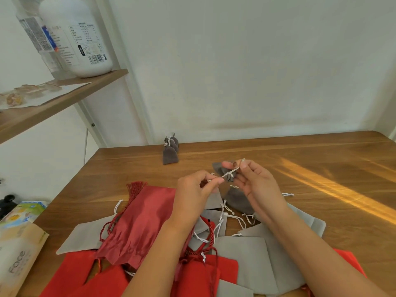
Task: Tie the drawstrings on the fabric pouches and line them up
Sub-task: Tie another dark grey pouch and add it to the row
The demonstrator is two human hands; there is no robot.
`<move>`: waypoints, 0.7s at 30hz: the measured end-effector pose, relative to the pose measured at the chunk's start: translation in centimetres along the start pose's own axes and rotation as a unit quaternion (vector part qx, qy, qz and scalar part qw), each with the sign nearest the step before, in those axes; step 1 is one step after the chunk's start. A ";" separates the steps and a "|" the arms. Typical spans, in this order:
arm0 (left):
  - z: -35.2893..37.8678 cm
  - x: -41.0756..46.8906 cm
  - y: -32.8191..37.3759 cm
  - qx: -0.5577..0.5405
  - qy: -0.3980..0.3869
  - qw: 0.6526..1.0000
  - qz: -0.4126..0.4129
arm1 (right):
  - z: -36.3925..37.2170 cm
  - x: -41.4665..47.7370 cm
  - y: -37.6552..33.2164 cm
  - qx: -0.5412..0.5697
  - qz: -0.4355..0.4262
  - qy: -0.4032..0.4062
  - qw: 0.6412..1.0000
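I hold a small dark grey pouch above the wooden table. My left hand pinches one end of its white drawstring, and my right hand pinches the other end and the pouch. The string is pulled taut between them, with the pouch neck gathered. Two tied dark grey pouches stand one behind the other at the table's far edge. A pile of untied pouches lies below my arms: a dark red satin pouch with a tassel, light grey pouches, bright red pouches and another dark grey pouch.
A tissue pack and a colourful packet lie at the table's left edge. A wooden shelf at upper left carries a large white bottle. A white wall stands behind the table. Sunlight streaks across the right side.
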State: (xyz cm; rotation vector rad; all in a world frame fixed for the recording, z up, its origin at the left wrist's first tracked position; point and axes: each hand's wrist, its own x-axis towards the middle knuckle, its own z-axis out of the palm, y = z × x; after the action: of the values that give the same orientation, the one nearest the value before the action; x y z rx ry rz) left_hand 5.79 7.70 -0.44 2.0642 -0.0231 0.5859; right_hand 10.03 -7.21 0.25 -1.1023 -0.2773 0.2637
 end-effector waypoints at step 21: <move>-2.0 0.3 1.8 -0.262 -0.038 0.956 -0.123 | -0.3 0.0 -0.7 -0.210 -0.035 -0.009 0.977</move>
State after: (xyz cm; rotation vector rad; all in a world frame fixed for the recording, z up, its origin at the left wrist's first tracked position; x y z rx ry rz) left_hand 4.84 8.42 2.05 1.5399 0.0313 0.3028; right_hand 10.19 -7.80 0.75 -1.5053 -0.4000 0.1547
